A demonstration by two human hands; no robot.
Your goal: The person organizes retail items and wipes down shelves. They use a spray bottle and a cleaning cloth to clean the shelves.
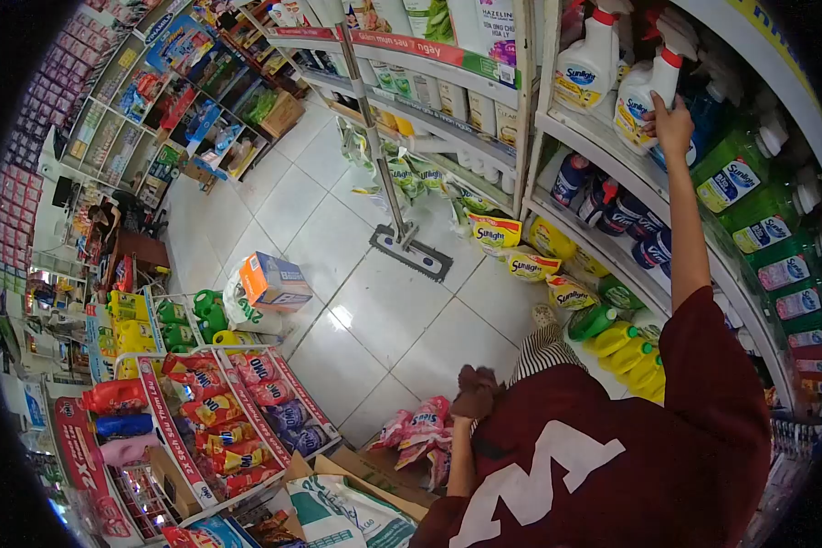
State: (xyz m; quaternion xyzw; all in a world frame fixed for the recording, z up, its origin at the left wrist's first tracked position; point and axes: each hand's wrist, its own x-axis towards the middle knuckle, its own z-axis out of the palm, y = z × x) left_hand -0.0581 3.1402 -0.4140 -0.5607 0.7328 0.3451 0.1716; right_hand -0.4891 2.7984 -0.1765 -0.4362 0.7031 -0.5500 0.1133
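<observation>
My right hand [671,126] is closed on a white Sunlight spray bottle [645,99] with a red collar, upright on the upper shelf at the right. Another white Sunlight spray bottle [586,62] stands to its left, and green bottles [731,173] line the shelf to its right. Near my body, at the lower middle, my left hand [473,402] is wrapped in or round a bunched brown cloth [477,382]; its fingers are hard to tell from the cloth. Pink bags [418,434] lie just below it.
A flat mop [411,253] stands on the tiled floor [338,338], its pole leaning towards the shelves. Yellow Sunlight pouches [495,231] line the shelf base. An orange and blue box [274,281] and racks of detergent bags [215,411] stand at the left. A person [105,219] is far left.
</observation>
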